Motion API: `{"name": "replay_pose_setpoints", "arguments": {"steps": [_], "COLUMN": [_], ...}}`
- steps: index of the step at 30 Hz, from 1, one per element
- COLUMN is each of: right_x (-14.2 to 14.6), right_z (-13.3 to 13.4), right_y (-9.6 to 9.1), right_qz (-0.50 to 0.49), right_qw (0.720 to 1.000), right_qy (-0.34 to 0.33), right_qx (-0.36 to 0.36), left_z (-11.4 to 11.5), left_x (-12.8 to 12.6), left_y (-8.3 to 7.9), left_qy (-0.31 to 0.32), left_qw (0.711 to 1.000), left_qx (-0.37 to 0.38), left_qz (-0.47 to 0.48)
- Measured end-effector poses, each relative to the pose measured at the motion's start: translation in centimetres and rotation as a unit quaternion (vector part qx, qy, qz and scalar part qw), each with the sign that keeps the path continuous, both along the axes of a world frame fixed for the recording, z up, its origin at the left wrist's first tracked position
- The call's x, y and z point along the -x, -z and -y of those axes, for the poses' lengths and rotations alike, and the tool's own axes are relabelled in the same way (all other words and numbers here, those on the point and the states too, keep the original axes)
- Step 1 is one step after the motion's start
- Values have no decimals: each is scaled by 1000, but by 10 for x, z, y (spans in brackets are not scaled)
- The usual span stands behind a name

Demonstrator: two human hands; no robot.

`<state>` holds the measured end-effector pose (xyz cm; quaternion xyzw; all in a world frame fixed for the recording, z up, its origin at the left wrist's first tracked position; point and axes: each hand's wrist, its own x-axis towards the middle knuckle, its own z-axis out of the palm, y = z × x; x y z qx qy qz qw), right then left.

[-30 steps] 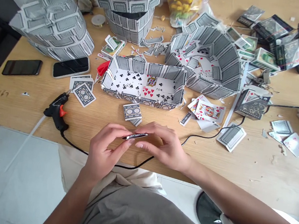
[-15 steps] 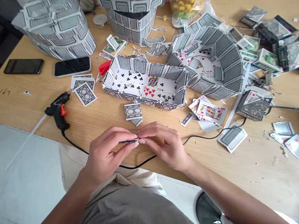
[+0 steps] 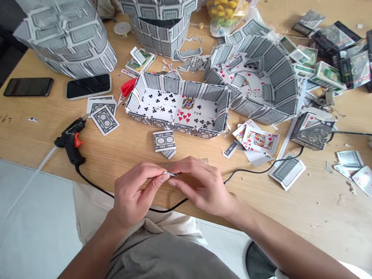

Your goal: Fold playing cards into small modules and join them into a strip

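Red 10 and black 2 stand on cards (image 3: 184,117) flooring the box (image 3: 192,88), K on a loose king (image 3: 260,141)

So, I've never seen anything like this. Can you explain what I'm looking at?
There's no machine here: these are a person's bare hands, seen by one camera worn on that person's head, looking forward and down. All the pictures come from that camera.

The left hand pinches a thin piece, probably card, seen nearly edge-on. The right hand has its thumb and fingers about the other end; whether they grip it is hard to tell.

On the wooden table are a box built from playing cards, a rounded one behind it to the right, loose cards, a glue gun with its cord, and two phones. Card packs lie at the far right.
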<state>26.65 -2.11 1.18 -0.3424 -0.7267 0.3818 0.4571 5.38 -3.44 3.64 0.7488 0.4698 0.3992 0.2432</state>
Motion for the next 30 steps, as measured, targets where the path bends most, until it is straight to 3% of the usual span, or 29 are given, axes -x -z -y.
{"name": "replay_pose_setpoints", "arguments": {"steps": [5, 12, 19, 23, 30], "right_x": [0, 0, 5, 5, 3], "right_z": [-1, -4, 0, -3, -8], "right_y": [1, 5, 6, 2, -1], "right_qz": [-22, -64, -151, -199, -216], "right_qw": [994, 964, 908, 891, 897], "right_qy": [-13, -38, -59, -50, -5], "right_qx": [109, 255, 386, 405, 386], "left_z": [4, -1, -1, -1, -2], "left_x": [0, -1, 1, 1, 8], "left_y": [7, 6, 3, 3, -1], "left_qy": [-62, -67, -63, -70, 10], "left_qw": [996, 968, 958, 953, 915], "left_qx": [69, 231, 269, 281, 376], "left_qz": [4, 73, 78, 90, 150]}}
